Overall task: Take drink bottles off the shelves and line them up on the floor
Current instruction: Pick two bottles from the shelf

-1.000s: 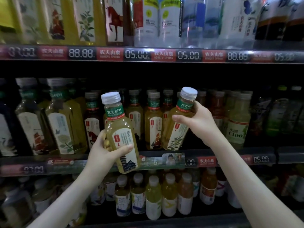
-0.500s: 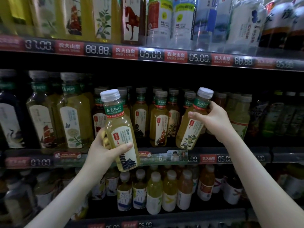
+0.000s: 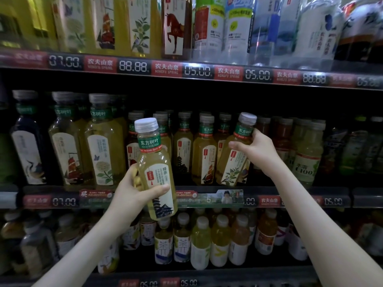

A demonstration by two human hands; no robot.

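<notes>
My left hand grips a pale green tea bottle with a white cap, held upright in front of the middle shelf. My right hand grips the shoulder of a second yellow-green tea bottle with a leaf label. That bottle leans left, its base at the front lip of the middle shelf. Whether the base still touches the shelf is unclear. The floor is out of view.
The middle shelf carries rows of tea bottles, larger ones at the left. The upper shelf holds tall bottles and clear water bottles. Small juice bottles fill the lower shelf, just under my left hand.
The view has shifted, so both hands and the shelves sit further right and lower. My right hand's bottle stays tilted at the shelf front; my left hand's bottle is held much as before.
</notes>
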